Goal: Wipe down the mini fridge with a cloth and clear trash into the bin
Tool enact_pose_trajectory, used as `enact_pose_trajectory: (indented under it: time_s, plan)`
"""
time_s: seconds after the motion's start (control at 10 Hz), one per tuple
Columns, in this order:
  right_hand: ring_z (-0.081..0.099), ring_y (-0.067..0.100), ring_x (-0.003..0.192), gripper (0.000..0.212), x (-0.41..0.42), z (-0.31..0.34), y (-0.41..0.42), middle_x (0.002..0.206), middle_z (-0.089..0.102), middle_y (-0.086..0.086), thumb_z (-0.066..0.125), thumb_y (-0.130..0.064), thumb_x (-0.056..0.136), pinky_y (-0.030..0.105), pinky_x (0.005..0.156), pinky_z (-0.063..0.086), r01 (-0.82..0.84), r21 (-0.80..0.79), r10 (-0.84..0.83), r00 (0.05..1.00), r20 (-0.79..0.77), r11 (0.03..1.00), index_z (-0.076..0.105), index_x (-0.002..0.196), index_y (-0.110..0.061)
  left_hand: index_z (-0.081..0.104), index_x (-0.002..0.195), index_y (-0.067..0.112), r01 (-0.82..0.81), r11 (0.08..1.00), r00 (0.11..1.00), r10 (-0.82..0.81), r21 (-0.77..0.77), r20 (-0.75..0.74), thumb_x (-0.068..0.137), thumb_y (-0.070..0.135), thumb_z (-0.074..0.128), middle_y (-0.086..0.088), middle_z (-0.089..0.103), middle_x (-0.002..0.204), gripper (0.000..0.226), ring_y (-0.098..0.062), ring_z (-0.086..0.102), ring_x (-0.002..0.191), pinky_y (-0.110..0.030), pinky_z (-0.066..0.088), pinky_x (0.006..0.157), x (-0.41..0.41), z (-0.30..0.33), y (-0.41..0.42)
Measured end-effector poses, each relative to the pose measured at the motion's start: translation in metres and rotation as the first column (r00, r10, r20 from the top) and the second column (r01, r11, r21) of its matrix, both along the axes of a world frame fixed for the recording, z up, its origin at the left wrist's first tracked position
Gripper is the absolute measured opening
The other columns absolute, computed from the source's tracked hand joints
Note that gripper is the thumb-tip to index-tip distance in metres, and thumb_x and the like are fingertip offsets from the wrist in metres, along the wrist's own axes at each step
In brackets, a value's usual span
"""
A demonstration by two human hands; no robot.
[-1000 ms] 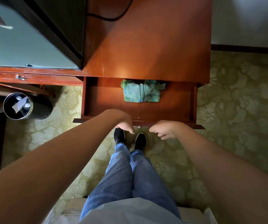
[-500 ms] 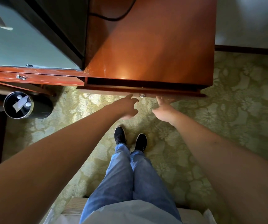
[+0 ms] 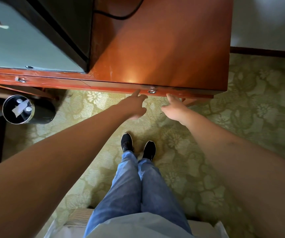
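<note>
drawer [image 3: 148,89]: flush with front edge of wooden surface [image 3: 164,45]
left hand [image 3: 135,107]: fingers straight, tip on drawer front, left of ring pull [image 3: 152,91]
right hand [image 3: 174,108]: fingers straight, touching drawer front right of pull
mini fridge [image 3: 23,47]: on surface, left of drawer
bin [image 3: 19,109]: on carpet, far left of drawer, trash inside

mini fridge [image 3: 26,42]: grey-fronted, black-sided, seated on desk, up-left of fingers | bin [image 3: 27,109]: black, round, trash inside, floor-set, left of fingers
</note>
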State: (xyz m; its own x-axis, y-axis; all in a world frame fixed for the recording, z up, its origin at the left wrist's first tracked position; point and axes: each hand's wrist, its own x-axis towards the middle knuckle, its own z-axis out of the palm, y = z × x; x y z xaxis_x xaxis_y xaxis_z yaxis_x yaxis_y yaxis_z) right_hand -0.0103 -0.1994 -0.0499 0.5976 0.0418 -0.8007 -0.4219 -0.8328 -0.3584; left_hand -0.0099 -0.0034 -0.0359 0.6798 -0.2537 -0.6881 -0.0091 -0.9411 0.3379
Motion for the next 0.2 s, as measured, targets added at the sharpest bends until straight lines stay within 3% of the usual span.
enact_pose_trajectory:
  time_s: [0.1, 0.2]
  plan:
    - [0.027, 0.025, 0.151, 0.073, 0.002, 0.021, 0.002, 0.171, 0.0, -0.004, 0.049, -0.027, 0.104, 0.03, 0.099, 0.036, -0.004, 0.014, 0.004, 1.0, 0.019, 1.0, 0.007, 0.164, -0.025, 0.027, 0.154, 0.024, 0.017, 1.0, 1.0, -0.017, 0.009, 0.001, 0.099, 0.034, 0.048, -0.003, -0.001, 0.166, 0.06, -0.03, 0.053, 0.128, -0.039, 0.044, 0.101, 0.001, 0.014, 0.002]
    - [0.057, 0.02, 0.122, 0.072, 0.009, 0.053, 0.005, 0.169, 0.016, -0.001, 0.051, -0.027, 0.102, 0.033, 0.089, 0.049, 0.021, 0.03, -0.022, 0.998, 0.05, 0.999, 0.013, 0.164, -0.029, 0.026, 0.154, 0.026, 0.031, 0.999, 0.999, -0.031, 0.008, 0.021, 0.098, 0.032, 0.049, -0.005, 0.006, 0.165, 0.061, -0.03, 0.053, 0.127, -0.039, 0.045, 0.103, 0.004, 0.04, 0.002]
